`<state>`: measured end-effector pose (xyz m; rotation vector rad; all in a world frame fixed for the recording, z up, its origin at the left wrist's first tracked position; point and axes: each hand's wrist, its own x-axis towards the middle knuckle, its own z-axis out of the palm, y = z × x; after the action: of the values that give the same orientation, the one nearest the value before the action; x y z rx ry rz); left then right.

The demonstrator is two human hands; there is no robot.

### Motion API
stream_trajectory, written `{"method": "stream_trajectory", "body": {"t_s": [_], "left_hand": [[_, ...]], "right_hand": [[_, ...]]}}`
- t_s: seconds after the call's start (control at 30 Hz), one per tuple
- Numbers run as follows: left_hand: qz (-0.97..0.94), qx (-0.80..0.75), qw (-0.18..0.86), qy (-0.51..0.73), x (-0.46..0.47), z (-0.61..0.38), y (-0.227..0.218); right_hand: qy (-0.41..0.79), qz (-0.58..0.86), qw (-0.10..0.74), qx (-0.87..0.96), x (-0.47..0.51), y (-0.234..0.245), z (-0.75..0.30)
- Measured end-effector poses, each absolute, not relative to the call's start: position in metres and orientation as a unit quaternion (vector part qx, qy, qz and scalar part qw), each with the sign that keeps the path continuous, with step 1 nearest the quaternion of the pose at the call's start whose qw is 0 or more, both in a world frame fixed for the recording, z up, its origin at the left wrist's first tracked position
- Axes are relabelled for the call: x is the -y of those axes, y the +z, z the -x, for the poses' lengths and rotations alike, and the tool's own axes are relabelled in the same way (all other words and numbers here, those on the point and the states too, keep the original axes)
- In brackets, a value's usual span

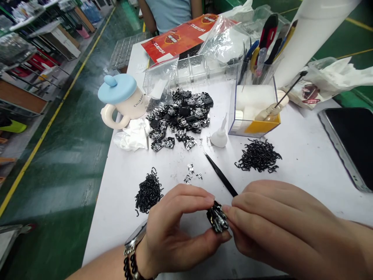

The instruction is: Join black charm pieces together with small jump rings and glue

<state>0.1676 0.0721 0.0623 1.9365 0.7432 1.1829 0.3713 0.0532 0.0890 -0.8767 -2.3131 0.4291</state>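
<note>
My left hand is closed, with a small black-and-silver part pinched upright between thumb and fingertips. My right hand has its fingers curled closed, and its fingertips press on the right edge of that same part. Black tweezers stick out beyond the right hand's knuckles, tip pointing away to the left. Their rear end is hidden by the hand, so whether it grips them I cannot tell. Just beyond the left hand lie several tiny silver pieces. Similar black-and-silver parts form a heap farther back.
Small black hook-shaped pieces lie in a left pile and a right pile. A white nozzle bottle, a clear box of tools, a blue-lidded mug, crumpled tissue and a phone stand around. A person is opposite.
</note>
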Motion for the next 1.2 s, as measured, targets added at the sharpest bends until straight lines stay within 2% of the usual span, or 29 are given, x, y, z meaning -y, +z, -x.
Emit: {"method": "stream_trajectory", "body": {"t_s": [0.13, 0.33, 0.57, 0.87, 1.2], "left_hand": [[-0.760, -0.290, 0.360, 0.457, -0.072, -0.168, 0.063], [-0.765, -0.283, 0.361, 0.452, -0.073, -0.169, 0.066], [-0.775, -0.277, 0.340, 0.456, -0.073, -0.170, 0.069], [-0.812, -0.277, 0.267, 0.439, -0.075, -0.171, 0.076], [-0.787, -0.275, 0.286, 0.473, -0.075, -0.177, 0.075]], "right_hand": [[0.115, 0.335, 0.348, 0.868, -0.052, 0.087, -0.370], [0.046, 0.319, 0.338, 0.884, -0.053, 0.088, -0.372], [0.051, 0.309, 0.344, 0.885, -0.054, 0.085, -0.371], [0.000, 0.303, 0.338, 0.891, -0.055, 0.085, -0.372], [-0.016, 0.310, 0.331, 0.891, -0.054, 0.094, -0.373]]}}
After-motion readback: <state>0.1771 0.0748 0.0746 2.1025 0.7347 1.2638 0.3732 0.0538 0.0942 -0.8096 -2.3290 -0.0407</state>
